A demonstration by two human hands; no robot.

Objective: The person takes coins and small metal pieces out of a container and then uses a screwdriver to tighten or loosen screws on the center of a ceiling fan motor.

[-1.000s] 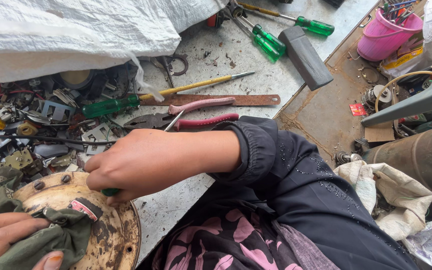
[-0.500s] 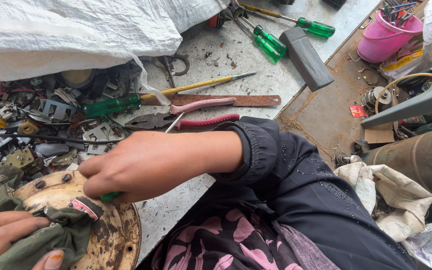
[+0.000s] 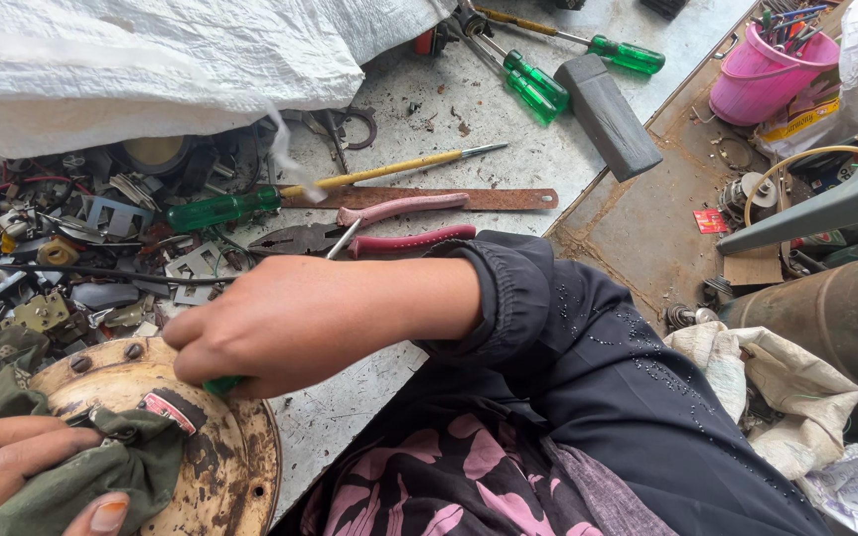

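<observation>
right hand [image 3: 280, 323] is clenched around a green-handled screwdriver [image 3: 220, 383], tip down on the rusty round plate [image 3: 215, 467] at the surface edge. left hand [image 3: 12, 476] pins a green rag [image 3: 101, 471] on it. bolts [image 3: 81, 363] are still in, so looks barely started.

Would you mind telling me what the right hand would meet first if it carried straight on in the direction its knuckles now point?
Probably the rusty round metal plate right under the right hand, which grips a green-handled tool; depth is unclear. Beyond lies the green cloth.
</observation>
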